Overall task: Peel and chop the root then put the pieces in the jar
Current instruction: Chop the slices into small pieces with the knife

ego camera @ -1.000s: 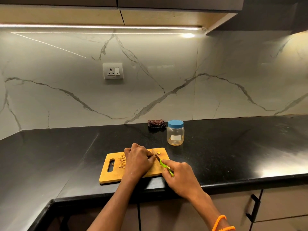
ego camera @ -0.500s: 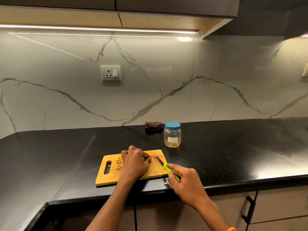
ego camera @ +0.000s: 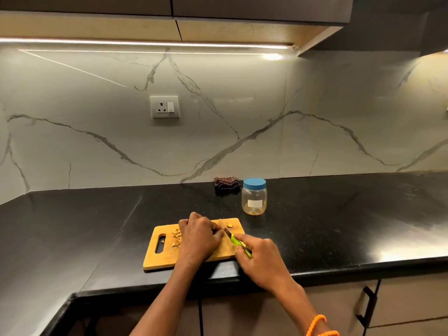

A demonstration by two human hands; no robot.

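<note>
A wooden chopping board (ego camera: pixel 160 259) lies near the counter's front edge. My left hand (ego camera: pixel 200 237) is curled over the board's middle, fingers bent down on the root, which is hidden beneath them. My right hand (ego camera: pixel 260 257) grips a green-handled knife (ego camera: pixel 238 243), its blade pointing up-left onto the board beside my left fingertips. A small pile of chopped pieces (ego camera: pixel 176 236) lies left of my left hand. One yellowish piece (ego camera: pixel 228 225) sits at the board's far right corner. A clear jar (ego camera: pixel 254 199) with a blue lid stands behind the board, lid on.
A folded dark brown cloth (ego camera: pixel 226 183) lies by the marble wall, left of the jar. The black counter (ego camera: pixel 339 226) runs right and left, with its front edge just below the board. A wall socket (ego camera: pixel 164 106) sits above. Cabinet handle (ego camera: pixel 367 306) at lower right.
The knife had swung out to the right off the root half a second ago; now the blade is back against my left fingertips on the board. My left hand stayed in place.
</note>
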